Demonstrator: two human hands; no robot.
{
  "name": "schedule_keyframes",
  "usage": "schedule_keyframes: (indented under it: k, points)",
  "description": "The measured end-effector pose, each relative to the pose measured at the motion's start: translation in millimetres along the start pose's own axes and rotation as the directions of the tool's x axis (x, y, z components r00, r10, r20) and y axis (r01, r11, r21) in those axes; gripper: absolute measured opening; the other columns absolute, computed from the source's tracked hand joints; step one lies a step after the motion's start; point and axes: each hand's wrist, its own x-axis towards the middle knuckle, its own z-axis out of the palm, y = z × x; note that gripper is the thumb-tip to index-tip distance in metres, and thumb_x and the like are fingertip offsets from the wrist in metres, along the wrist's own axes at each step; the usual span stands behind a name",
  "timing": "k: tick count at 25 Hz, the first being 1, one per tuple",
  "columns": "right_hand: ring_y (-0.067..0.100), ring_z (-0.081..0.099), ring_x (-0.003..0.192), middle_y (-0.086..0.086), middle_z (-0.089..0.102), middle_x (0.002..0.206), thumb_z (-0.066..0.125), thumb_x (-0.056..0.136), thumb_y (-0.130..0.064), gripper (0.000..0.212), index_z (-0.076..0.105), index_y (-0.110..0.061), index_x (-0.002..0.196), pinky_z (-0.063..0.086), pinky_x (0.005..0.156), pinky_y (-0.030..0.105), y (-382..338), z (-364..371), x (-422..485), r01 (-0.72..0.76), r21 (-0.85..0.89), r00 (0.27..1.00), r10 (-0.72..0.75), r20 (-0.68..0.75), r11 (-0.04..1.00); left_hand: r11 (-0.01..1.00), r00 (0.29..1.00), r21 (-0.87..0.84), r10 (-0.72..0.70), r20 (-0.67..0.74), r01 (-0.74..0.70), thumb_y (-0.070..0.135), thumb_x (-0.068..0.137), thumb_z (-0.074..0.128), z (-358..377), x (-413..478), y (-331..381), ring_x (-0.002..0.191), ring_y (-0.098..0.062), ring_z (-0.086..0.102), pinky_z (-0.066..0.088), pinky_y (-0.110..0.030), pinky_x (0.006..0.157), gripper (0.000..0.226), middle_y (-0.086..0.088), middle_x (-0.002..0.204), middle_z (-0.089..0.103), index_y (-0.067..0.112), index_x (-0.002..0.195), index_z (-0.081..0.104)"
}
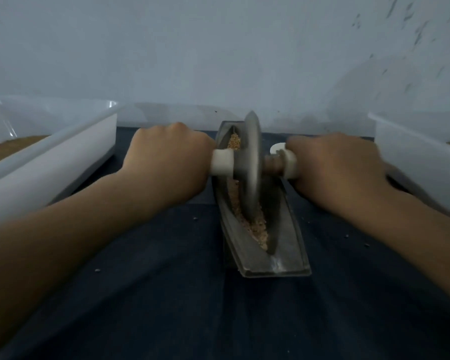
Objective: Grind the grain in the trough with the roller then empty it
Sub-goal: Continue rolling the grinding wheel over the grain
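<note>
A narrow grey boat-shaped trough (276,263) lies lengthwise on the dark cloth in the middle. Tan grain (255,227) fills its groove, with more at the far end. The roller, a grey metal disc (252,162) on an axle with white handles, stands upright in the groove. My left hand (166,162) grips the left white handle (221,162). My right hand (340,167) grips the right white handle (287,162). The disc looks blurred.
A white plastic tub (50,162) holding brown grain stands at the left. Another white tub (421,162) stands at the right, close to my right hand. A pale wall rises just behind the trough. Loose grains dot the dark cloth (166,294).
</note>
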Motion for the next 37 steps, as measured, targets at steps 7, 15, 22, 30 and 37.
schedule_keyframes:
  k: [7,15,22,30,37]
  points:
    - [0.030,0.057,0.075,0.002,0.054,0.078,0.064,0.086,-0.030,0.008,0.057,-0.026,0.088,0.032,0.059,0.031,-9.2,18.3,62.3,-0.047,0.040,0.989,0.040,0.145,0.998,0.984,0.981,-0.118,-0.112,0.161,0.132,0.030,0.090,0.060,15.5,44.8,1.8,0.069,-0.023,0.050,0.039,-0.036,0.060,0.016,-0.002,0.083,0.055,0.024,0.104,0.066]
    - [0.021,0.035,0.040,-0.009,0.040,0.050,0.049,0.066,-0.034,0.008,0.042,-0.031,0.069,0.017,0.046,0.015,12.3,-42.7,-24.5,0.113,0.044,0.990,-0.109,-0.087,0.993,0.971,0.961,-0.236,0.090,0.261,-0.027,0.051,0.064,0.059,-25.4,-28.9,-28.7,0.062,-0.010,0.056,0.045,-0.026,0.053,0.015,0.013,0.066,0.055,0.043,0.071,0.049]
    - [0.032,0.059,0.070,0.008,0.062,0.080,0.068,0.084,-0.023,0.010,0.064,-0.021,0.092,0.029,0.055,0.029,-8.6,24.8,59.0,-0.056,-0.085,0.997,0.061,0.052,0.995,0.972,0.975,-0.176,-0.122,0.184,0.155,0.035,0.086,0.062,31.3,37.8,-13.1,0.066,-0.021,0.049,0.037,-0.033,0.057,0.019,0.001,0.079,0.052,0.028,0.103,0.066]
    - [0.027,0.058,0.067,0.000,0.059,0.075,0.067,0.083,-0.030,0.017,0.050,-0.029,0.084,0.023,0.047,0.026,-1.2,-0.6,16.9,0.033,0.007,0.994,-0.034,0.099,0.999,0.993,0.998,-0.101,-0.060,0.029,0.063,0.031,0.086,0.063,6.6,0.3,-6.2,0.051,-0.015,0.031,0.026,-0.029,0.049,0.005,0.005,0.066,0.037,0.028,0.086,0.059]
    - [0.017,0.040,0.051,-0.007,0.044,0.060,0.067,0.081,-0.029,0.023,0.044,-0.029,0.074,0.020,0.046,0.022,-2.8,-2.8,5.0,-0.030,0.008,0.998,0.029,0.063,1.000,0.999,0.998,0.002,-0.036,-0.052,0.036,0.030,0.081,0.066,2.3,-2.7,-2.4,0.044,-0.013,0.023,0.014,-0.023,0.044,0.012,0.005,0.059,0.031,0.029,0.078,0.055]
